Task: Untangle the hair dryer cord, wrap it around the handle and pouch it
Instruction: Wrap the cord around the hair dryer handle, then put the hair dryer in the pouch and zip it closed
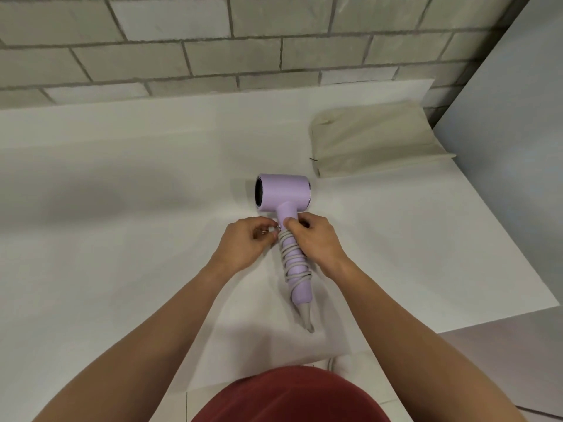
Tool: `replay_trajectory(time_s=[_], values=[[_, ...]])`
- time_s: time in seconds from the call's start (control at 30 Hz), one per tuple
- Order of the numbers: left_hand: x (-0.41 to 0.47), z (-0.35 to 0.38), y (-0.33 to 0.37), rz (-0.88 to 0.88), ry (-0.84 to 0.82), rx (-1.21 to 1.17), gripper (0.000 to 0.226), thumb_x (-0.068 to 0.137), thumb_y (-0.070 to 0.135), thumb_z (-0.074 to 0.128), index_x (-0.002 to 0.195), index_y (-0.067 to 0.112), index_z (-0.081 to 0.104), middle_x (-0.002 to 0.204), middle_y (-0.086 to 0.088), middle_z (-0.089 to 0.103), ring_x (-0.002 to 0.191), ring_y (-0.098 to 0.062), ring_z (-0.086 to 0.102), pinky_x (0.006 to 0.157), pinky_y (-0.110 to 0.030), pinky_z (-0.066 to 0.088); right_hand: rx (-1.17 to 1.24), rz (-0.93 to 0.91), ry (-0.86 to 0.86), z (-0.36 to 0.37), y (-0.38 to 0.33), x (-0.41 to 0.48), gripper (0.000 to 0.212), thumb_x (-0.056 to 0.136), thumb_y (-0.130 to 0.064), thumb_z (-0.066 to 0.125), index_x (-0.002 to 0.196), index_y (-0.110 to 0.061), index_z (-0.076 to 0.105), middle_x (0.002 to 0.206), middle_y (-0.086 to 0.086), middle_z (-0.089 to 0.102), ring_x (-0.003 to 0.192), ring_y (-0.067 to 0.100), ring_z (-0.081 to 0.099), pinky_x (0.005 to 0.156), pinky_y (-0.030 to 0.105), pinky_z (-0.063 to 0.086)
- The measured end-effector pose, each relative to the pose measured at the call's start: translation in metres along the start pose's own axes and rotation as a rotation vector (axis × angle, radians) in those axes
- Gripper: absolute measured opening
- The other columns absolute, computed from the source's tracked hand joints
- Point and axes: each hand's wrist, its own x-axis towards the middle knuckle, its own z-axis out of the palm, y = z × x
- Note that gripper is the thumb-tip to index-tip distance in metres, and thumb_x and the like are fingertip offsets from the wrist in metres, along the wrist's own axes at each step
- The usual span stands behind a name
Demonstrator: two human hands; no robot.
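Lilac hair dryer (285, 193) flat mid-table, grey cord (292, 254) coiled round its handle (300, 287).
Left hand (246, 242) pinches the cord's plug end beside the upper handle; right hand (316, 239) grips the handle's top over the coils. Beige pouch (371, 141) lies far right, apart. White sheet (122, 178) covers the surface; grey brick wall (213, 41) behind.

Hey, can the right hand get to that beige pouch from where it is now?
Probably yes. The pouch lies beyond the right hand, to its right, with only bare white surface between them. That hand grips the hair dryer by its wrapped handle, though, so it must let go first.
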Motion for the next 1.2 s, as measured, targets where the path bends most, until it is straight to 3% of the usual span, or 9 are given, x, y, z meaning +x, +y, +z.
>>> replay_trajectory(time_s=[0.07,0.3,0.43,0.53,0.73,0.9,1.0,1.1,1.2], values=[[-0.001,0.0,-0.002,0.05,0.025,0.092,0.022,0.093,0.029,0.075,0.115,0.026,0.077,0.097,0.008,0.075,0.085,-0.008,0.069,0.072,-0.006,0.045,-0.021,-0.01,-0.002,0.001,0.001,0.0,0.028,0.087,-0.049,0.065,0.078,-0.023,0.072,0.074,-0.013,0.074,0.071,0.009,0.067,0.068,0.028,0.055],[-0.006,0.005,-0.004,0.207,0.054,0.17,0.026,0.096,0.02,0.072,0.121,0.014,0.075,0.111,-0.007,0.071,0.089,-0.02,0.067,0.087,-0.028,0.051,-0.032,-0.022,0.029,0.001,0.002,0.002,0.029,0.083,-0.053,0.065,0.08,-0.027,0.076,0.076,-0.019,0.075,0.073,0.001,0.069,0.068,0.023,0.053],[0.001,0.005,0.0,0.19,0.036,0.173,0.026,0.095,0.024,0.072,0.12,0.017,0.076,0.109,-0.004,0.07,0.091,-0.017,0.067,0.083,-0.02,0.045,-0.034,-0.016,0.028,-0.004,0.001,0.006,0.025,0.083,-0.053,0.067,0.083,-0.029,0.076,0.076,-0.023,0.074,0.073,-0.006,0.067,0.066,0.019,0.047],[0.003,0.002,-0.002,0.175,-0.015,0.166,0.033,0.092,0.023,0.075,0.125,0.02,0.073,0.107,0.002,0.066,0.094,-0.014,0.065,0.084,-0.02,0.046,0.003,-0.001,0.019,-0.006,0.001,0.009,0.022,0.085,-0.052,0.069,0.095,-0.033,0.073,0.086,-0.019,0.075,0.081,-0.002,0.07,0.077,0.024,0.055],[0.0,0.005,-0.002,0.222,0.021,0.213,0.04,0.089,0.02,0.078,0.129,0.016,0.071,0.109,-0.002,0.067,0.093,-0.017,0.066,0.087,-0.029,0.052,0.046,0.023,-0.073,-0.009,0.003,0.007,0.044,0.09,-0.065,0.063,0.118,-0.032,0.07,0.107,-0.015,0.075,0.099,0.008,0.072,0.096,0.037,0.058],[-0.003,0.003,-0.002,0.188,0.028,0.23,0.043,0.089,0.016,0.078,0.13,0.015,0.069,0.113,-0.003,0.068,0.097,-0.014,0.067,0.086,-0.023,0.05,0.015,-0.006,-0.101,-0.02,0.005,0.002,0.046,0.094,-0.065,0.058,0.123,-0.032,0.071,0.11,-0.016,0.074,0.1,0.005,0.07,0.093,0.031,0.056],[-0.007,-0.007,0.003,0.15,0.164,0.192,0.032,0.088,0.011,0.076,0.12,0.018,0.073,0.101,0.004,0.07,0.086,-0.009,0.068,0.082,-0.021,0.053,0.017,-0.019,-0.074,-0.039,0.014,0.001,0.044,0.099,-0.06,0.059,0.126,-0.028,0.07,0.109,-0.009,0.075,0.098,0.009,0.07,0.097,0.034,0.055],[-0.006,-0.012,0.028,0.183,0.32,0.133,0.028,0.086,0.009,0.072,0.11,0.023,0.073,0.089,0.013,0.066,0.078,-0.006,0.063,0.071,-0.008,0.044,0.069,-0.021,0.034,-0.076,0.024,0.004,0.038,0.1,-0.05,0.065,0.127,-0.025,0.072,0.11,-0.005,0.075,0.103,0.014,0.072,0.103,0.039,0.056],[0.01,-0.001,0.072,0.303,0.345,0.106,0.025,0.085,0.015,0.068,0.108,0.024,0.072,0.088,0.014,0.064,0.079,-0.005,0.06,0.07,-0.007,0.043,0.063,-0.08,0.176,-0.124,0.031,0.016,0.023,0.101,-0.044,0.066,0.115,-0.029,0.075,0.106,-0.014,0.075,0.1,0.008,0.071,0.097,0.035,0.058]])
